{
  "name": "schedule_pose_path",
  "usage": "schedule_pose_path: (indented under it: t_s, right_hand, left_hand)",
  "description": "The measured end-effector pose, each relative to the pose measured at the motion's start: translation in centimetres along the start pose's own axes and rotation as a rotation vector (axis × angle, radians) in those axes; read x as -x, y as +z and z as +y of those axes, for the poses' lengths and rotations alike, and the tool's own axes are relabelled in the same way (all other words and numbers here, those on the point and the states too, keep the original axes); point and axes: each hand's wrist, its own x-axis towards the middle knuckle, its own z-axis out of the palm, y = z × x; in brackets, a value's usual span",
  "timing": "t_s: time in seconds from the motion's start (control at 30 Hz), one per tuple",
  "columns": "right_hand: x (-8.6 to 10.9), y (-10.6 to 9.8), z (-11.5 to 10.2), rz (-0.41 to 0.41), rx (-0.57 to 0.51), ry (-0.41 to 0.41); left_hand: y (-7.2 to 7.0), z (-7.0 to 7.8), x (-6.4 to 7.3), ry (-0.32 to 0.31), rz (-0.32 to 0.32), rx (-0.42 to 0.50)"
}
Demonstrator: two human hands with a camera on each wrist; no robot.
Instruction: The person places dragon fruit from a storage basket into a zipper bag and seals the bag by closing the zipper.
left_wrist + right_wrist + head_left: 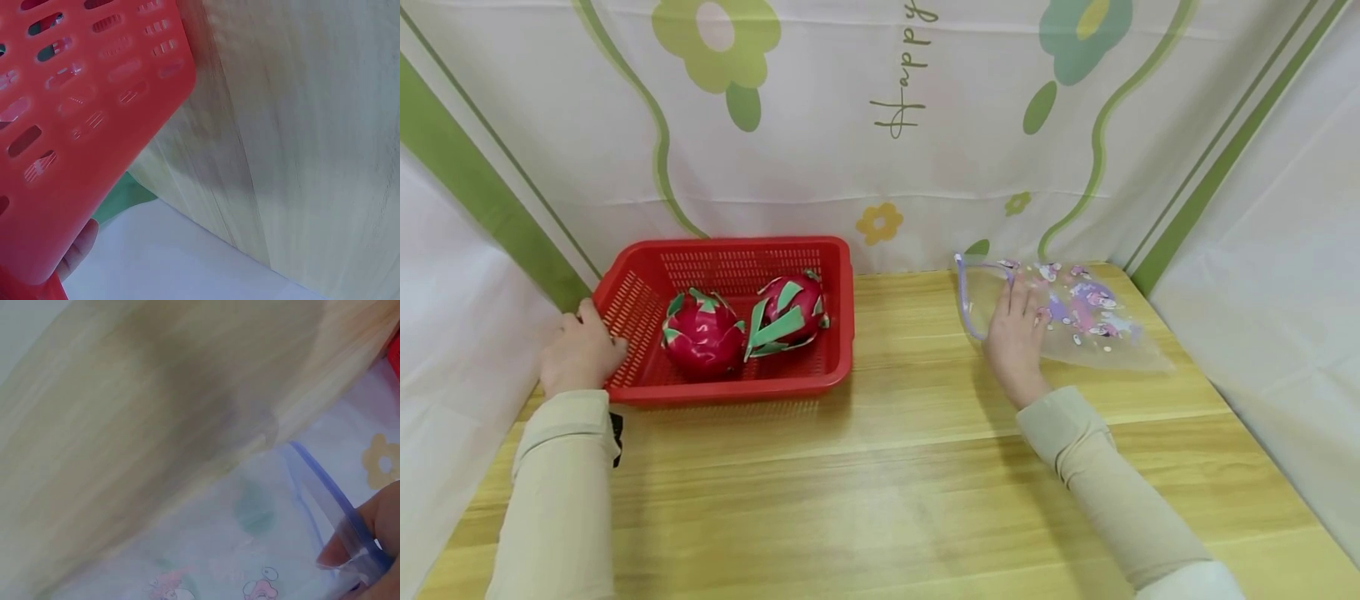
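A red plastic basket [730, 390] with slotted walls stands on the left of the table, with two dragon fruits inside. One dragon fruit [703, 342] sits left of centre; the other dragon fruit [797, 308] lies at the right, its green scales showing. My left hand [580, 350] grips the basket's left rim, and in the left wrist view fingers [80, 249] curl under that rim. On the right, my right hand [1017, 342] pinches a clear zip bag [1123, 346] with cartoon prints by its purple zip edge. Part of that edge gapes open in the right wrist view.
The wooden table [880, 492] ends at a white curtain [850, 150] printed with flowers along the back. White cloth sides [1262, 275] close it in at left and right.
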Motion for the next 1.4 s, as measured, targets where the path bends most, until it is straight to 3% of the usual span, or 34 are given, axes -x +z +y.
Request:
schedule_pose_path:
  t_s: [0.33, 0.53, 0.77, 1.0, 1.1, 1.23, 1.4]
  right_hand:
    - [-0.1, 0.1, -0.1, -0.032, -0.177, 0.032]
    - [-0.5, -0.2, -0.1, -0.176, -0.268, 0.099]
    - [-0.7, -0.5, -0.2, -0.363, -0.260, 0.119]
    - [-0.8, -0.6, -0.3, -0.491, -0.251, 0.030]
    - [-0.7, -0.7, -0.4, -0.532, -0.192, -0.016]
    - [-0.5, -0.9, -0.3, -0.513, -0.079, -0.084]
    - [-0.4, -0.9, -0.2, -0.362, -0.047, -0.098]
  left_hand:
    - [0.0, 0.0, 0.0, -0.008, -0.006, 0.002]
    - [-0.1, 0.1, 0.0, 0.001, -0.002, 0.002]
    - [-0.2, 0.2, 0.0, 0.002, 0.002, -0.002]
    - [-0.3, 0.3, 0.3, 0.000, 0.011, -0.006]
    - [-0.3, 0.3, 0.3, 0.006, 0.016, -0.008]
    - [-0.3, 0.3, 0.4, 0.022, 0.024, -0.010]
    - [-0.2, 0.3, 0.6, 0.017, 0.068, 0.033]
